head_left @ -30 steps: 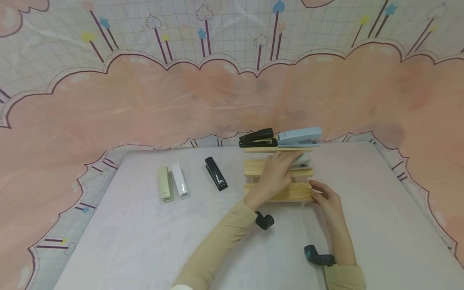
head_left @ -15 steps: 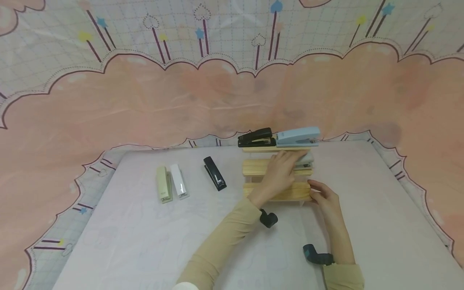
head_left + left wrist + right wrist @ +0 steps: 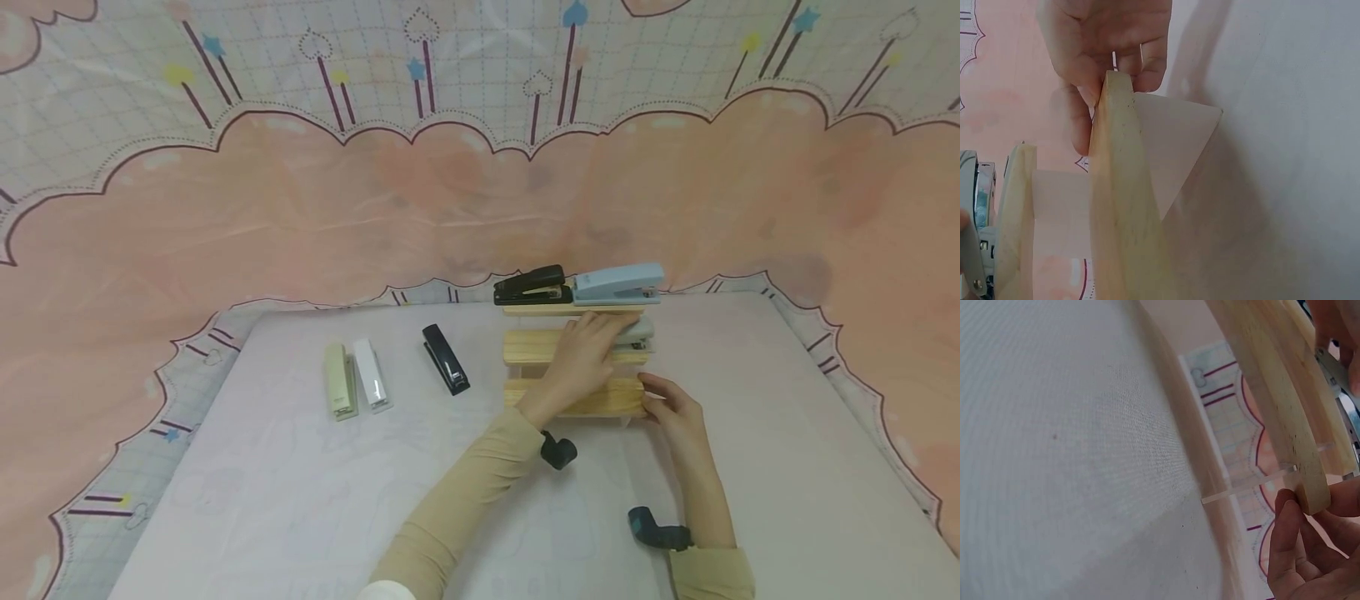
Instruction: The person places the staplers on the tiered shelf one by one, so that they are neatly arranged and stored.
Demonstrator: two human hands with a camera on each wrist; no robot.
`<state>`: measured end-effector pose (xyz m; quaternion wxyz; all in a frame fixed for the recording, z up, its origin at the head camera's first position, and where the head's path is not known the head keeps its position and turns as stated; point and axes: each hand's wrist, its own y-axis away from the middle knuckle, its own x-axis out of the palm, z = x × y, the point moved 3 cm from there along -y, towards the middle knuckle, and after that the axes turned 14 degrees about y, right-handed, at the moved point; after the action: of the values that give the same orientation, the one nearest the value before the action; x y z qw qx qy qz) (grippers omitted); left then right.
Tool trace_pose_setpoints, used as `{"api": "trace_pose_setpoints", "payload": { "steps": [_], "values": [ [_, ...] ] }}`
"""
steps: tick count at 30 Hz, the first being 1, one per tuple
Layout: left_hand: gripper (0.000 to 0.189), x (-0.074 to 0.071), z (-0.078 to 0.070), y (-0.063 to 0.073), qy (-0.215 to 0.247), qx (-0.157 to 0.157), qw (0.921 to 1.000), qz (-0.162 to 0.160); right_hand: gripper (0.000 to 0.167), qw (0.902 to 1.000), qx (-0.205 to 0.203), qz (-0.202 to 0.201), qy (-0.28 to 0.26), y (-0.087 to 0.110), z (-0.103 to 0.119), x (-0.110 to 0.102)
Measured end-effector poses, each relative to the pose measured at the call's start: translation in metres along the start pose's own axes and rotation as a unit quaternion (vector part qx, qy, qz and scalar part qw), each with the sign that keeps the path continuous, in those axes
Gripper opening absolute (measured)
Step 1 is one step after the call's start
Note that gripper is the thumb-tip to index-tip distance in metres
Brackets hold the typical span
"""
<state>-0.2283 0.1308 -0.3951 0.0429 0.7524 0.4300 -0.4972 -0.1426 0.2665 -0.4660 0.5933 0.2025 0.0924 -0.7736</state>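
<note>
My left hand holds a pale grey stapler on the middle step of a wooden tiered rack. Part of that stapler is hidden behind the fingers; its metal end faces right, at the step's right end. My right hand pinches the right end of the lowest step between thumb and fingers, as the right wrist view also shows at the wooden board's end. On the top step, a black stapler and a light blue stapler lie end to end.
Left of the rack on the white table lie a black stapler, a white stapler and a pale green stapler. Clear plastic supports carry the steps. A patterned cloth hangs behind the table.
My left hand has slid the grey stapler a little to the right along the middle step. My right hand keeps its hold on the lowest step's end.
</note>
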Motion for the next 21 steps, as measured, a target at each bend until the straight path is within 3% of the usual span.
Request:
{"api": "trace_pose_setpoints", "payload": {
  "steps": [12,21],
  "values": [
    [0.059,-0.0004,0.0022,-0.0028,-0.006,0.006,0.9999,0.015,0.042,0.9999,0.007,0.007,0.006,-0.0017,-0.0017,-0.0013],
    [0.046,-0.0043,0.0069,0.0037,0.020,0.004,0.9995,-0.023,0.041,0.9998,0.003,0.005,0.019,0.0005,-0.0004,-0.0001]
  ]
}}
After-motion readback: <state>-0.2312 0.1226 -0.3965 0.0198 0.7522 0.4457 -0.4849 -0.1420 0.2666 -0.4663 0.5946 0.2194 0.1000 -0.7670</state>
